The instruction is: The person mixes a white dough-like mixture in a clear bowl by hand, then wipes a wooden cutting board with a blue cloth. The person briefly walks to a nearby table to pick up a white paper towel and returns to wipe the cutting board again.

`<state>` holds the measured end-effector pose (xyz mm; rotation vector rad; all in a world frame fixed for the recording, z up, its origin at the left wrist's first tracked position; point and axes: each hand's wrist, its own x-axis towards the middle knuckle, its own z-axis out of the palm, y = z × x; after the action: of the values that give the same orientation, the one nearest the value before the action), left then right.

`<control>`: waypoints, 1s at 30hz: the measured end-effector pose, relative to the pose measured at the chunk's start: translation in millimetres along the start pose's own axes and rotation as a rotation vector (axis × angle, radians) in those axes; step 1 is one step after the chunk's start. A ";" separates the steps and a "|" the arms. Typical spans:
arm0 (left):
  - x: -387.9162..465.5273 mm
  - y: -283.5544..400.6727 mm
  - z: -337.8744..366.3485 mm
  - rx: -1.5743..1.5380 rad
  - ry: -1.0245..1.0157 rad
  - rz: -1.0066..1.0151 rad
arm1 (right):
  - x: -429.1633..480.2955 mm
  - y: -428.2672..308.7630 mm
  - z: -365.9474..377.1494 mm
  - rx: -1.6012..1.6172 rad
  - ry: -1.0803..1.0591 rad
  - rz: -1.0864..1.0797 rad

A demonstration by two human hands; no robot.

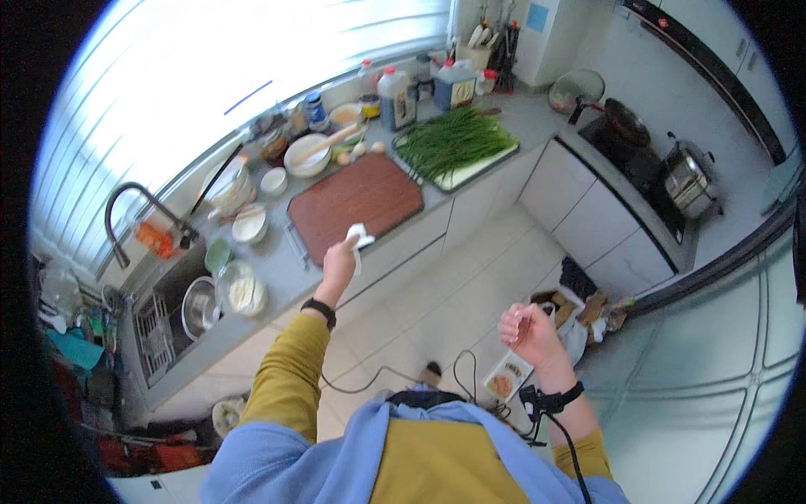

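Observation:
My left hand (340, 259) pinches a white paper tissue (359, 236) at the near edge of a reddish-brown wooden cutting board (359, 195). The board lies flat on the grey countertop, with a metal handle along its left side. Off to the right, my right hand (530, 332) is raised above the tiled floor with its fingers curled in. Nothing shows inside it, and it touches nothing. Beyond the board, a heap of long green chives (456, 142) covers most of a second, pale cutting board (469, 176).
Left of the wooden board stand a glass bowl of flour-like white powder (245, 295), a small white bowl (250, 224) and the sink with a black faucet (135, 188). Sauce jugs (397, 97) line the window. A steel pot (689, 179) sits on the stove; cables (378, 372) cross the floor.

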<state>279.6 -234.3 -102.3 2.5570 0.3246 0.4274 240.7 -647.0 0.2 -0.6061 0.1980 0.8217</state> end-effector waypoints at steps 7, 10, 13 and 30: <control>67.3 51.6 78.6 -0.109 -0.005 0.096 | 51.8 -63.2 -29.8 0.068 -0.069 0.035; 94.1 71.6 108.4 -0.156 0.088 0.157 | 74.2 -76.8 -41.0 0.110 0.003 0.061; 121.9 81.0 130.8 -0.130 0.062 0.166 | 93.7 -92.6 -43.4 0.117 0.053 0.057; 131.8 24.1 139.0 0.470 -0.157 0.131 | 241.2 -204.5 11.5 -0.087 0.028 0.181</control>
<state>454.7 -277.1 -171.5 3.0622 0.2195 0.2111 553.1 -596.4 2.8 -0.6887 0.2459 1.0011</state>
